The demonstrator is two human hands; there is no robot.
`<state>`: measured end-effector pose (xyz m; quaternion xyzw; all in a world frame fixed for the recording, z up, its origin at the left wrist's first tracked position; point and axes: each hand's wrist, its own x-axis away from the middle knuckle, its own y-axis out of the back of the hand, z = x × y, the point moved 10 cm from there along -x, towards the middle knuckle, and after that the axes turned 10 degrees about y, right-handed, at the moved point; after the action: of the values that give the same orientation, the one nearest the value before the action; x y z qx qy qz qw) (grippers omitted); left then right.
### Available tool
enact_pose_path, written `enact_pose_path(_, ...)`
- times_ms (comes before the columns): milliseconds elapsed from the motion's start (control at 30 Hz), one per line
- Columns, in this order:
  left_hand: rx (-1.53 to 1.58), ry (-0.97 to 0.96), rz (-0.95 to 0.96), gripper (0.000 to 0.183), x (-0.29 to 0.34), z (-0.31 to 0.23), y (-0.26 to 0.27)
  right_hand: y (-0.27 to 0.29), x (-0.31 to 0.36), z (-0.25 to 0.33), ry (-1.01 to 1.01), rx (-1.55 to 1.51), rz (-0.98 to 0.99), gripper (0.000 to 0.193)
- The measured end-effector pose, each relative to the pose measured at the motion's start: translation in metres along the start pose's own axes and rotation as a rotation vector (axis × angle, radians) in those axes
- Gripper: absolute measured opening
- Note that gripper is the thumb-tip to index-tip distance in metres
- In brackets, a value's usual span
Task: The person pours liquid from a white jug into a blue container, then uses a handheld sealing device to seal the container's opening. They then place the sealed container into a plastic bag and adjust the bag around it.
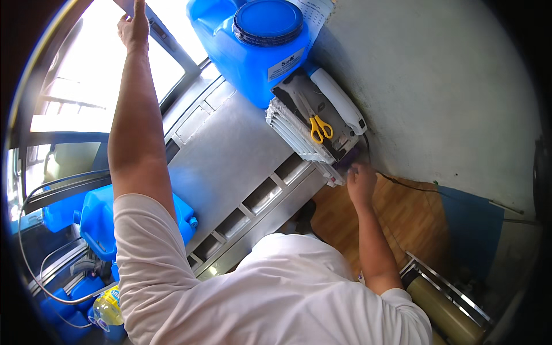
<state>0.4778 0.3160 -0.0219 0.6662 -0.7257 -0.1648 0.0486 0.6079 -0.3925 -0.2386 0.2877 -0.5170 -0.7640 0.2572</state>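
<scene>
Grey window frame point(173, 50), apparently metal

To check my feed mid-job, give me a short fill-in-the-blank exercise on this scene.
The hand raised near the window frame is the person's ____ one.
Near the right hand lie scissors with ____ handles.
The lid of the blue plastic container is ____ in outline.
The person's shirt is ____.

Missing words: left; yellow; round; white.

The left hand point(134, 33) is raised at the grey metal window frame point(171, 45); yellow-handled metal scissors point(314, 121) are placed near the right hand point(361, 185).
</scene>
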Motion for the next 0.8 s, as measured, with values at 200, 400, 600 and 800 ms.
enact_pose_path(200,0.033,-0.07,0.015,0.12,0.006,0.007,-0.022,-0.005,-0.007,0.019,0.116,0.187,0.069,0.032)
enact_pose_path(400,0.074,-0.163,0.069,0.112,0.022,0.004,-0.034,-0.025,-0.018,0.019,0.214,0.229,0.15,0.034)
enact_pose_path(600,0.172,-0.152,0.194,0.104,0.044,-0.006,-0.054,-0.015,-0.033,0.046,0.29,0.253,0.28,0.028)
enact_pose_path(800,0.309,-0.107,0.002,0.096,0.024,0.072,0.04,0.059,-0.091,0.149,0.113,0.052,0.657,0.022)
